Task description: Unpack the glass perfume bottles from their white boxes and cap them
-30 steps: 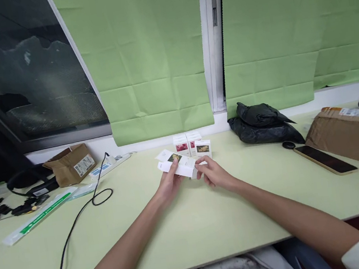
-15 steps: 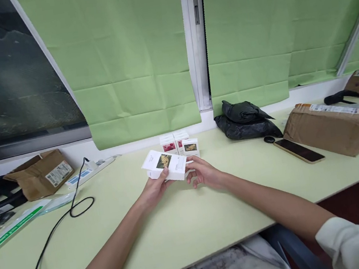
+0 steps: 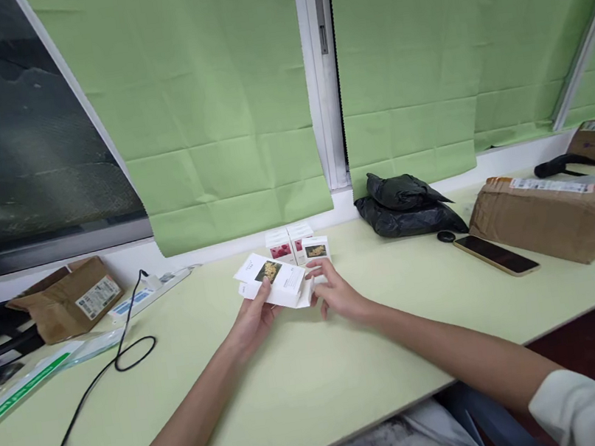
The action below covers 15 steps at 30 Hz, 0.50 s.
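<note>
My left hand grips a white cardboard box with a yellow-flower picture on top, thumb over its face and fingers beneath. The box is held above the table, and a flap stands out at its left end. At the right end, my right hand has its fingers bent round the edge, where a white end flap sticks out. Just behind stand a small white box with a similar yellow picture and white boxes with red pictures.
A pale green table spans the view. To the right lie black plastic bags, a phone and a large cardboard box. On the left are an open carton, a power strip and a looping black cable.
The box's right end has opened, with a flap now sticking out there. My right hand's fingers have closed in on that end. The view has shifted slightly.
</note>
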Tool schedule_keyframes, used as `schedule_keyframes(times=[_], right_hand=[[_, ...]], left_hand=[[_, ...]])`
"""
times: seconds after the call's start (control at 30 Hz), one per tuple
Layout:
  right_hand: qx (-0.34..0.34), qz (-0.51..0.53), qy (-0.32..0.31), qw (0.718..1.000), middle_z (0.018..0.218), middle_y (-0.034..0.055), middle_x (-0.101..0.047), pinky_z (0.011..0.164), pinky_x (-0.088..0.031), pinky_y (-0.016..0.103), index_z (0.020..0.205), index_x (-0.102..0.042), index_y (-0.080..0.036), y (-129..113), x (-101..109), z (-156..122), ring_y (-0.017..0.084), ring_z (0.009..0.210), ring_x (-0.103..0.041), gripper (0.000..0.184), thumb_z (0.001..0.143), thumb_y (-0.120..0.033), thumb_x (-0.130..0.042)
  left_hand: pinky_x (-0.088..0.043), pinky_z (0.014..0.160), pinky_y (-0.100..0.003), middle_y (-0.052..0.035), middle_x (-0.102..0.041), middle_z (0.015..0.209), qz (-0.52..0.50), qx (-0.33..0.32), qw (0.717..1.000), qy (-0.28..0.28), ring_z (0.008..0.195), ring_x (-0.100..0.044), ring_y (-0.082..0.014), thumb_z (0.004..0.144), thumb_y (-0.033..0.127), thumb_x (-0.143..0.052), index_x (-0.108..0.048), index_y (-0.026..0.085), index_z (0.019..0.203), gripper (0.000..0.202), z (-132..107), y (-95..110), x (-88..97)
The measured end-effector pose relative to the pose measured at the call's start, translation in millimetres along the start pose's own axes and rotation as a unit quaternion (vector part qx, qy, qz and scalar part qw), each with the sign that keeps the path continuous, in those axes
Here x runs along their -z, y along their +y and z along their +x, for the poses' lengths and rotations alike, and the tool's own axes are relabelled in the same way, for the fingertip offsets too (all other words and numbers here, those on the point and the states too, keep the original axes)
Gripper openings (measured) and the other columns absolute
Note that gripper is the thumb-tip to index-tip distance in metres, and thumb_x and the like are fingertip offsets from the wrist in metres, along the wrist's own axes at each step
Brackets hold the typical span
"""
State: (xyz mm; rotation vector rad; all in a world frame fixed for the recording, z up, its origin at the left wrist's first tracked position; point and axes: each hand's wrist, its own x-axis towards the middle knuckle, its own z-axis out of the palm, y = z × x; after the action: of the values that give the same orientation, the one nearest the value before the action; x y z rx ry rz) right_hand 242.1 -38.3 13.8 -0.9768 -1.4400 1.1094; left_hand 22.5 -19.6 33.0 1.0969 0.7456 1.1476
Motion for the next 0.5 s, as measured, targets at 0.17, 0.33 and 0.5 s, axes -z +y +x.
schedule_keyframes(times=[0.17, 0.33, 0.5], right_hand=[[0.253, -0.246, 0.025, 0.936, 0.125, 0.0071, -0.059, 0.099, -0.046, 0.042, 0.108, -0.066, -0.027, -13.6, -0.6, -13.5, 0.024, 0.114, -0.055, 0.014, 0.099, -0.025, -0.055], [0.24, -0.239, -0.03, 0.941, 0.098, 0.003, -0.067, 0.092, -0.042, 0.038, 0.096, -0.068, -0.025, -11.1, -2.3, -10.7, 0.022, 0.097, -0.055, 0.012, 0.101, -0.031, -0.059], [0.125, -0.079, -0.028, 0.989, 0.111, 0.0022, -0.066, 0.081, -0.044, 0.033, 0.113, -0.069, -0.026, 6.3, -4.0, -0.4, 0.018, 0.09, -0.057, 0.022, 0.094, -0.036, -0.066]], left_hand=[[-0.066, 0.086, -0.026, -0.0108, -0.067, 0.141, -0.015, -0.022, 0.998, 0.049, 0.119, -0.071, -0.024, 0.093, 0.047, -0.074, -0.064, 0.023, 0.135, 0.05, 1.3, -0.4, -3.5], [-0.066, 0.083, -0.026, -0.0118, -0.071, 0.135, -0.011, -0.02, 0.999, 0.037, 0.113, -0.073, -0.0236, 0.091, 0.048, -0.076, -0.066, 0.02, 0.13, 0.049, 0.3, -2.9, -4.3], [-0.066, 0.088, -0.029, -0.0123, -0.069, 0.139, -0.026, -0.036, 0.998, 0.046, 0.123, -0.069, -0.0265, 0.091, 0.047, -0.077, -0.065, 0.02, 0.134, 0.052, 1.4, -1.7, -6.9]])
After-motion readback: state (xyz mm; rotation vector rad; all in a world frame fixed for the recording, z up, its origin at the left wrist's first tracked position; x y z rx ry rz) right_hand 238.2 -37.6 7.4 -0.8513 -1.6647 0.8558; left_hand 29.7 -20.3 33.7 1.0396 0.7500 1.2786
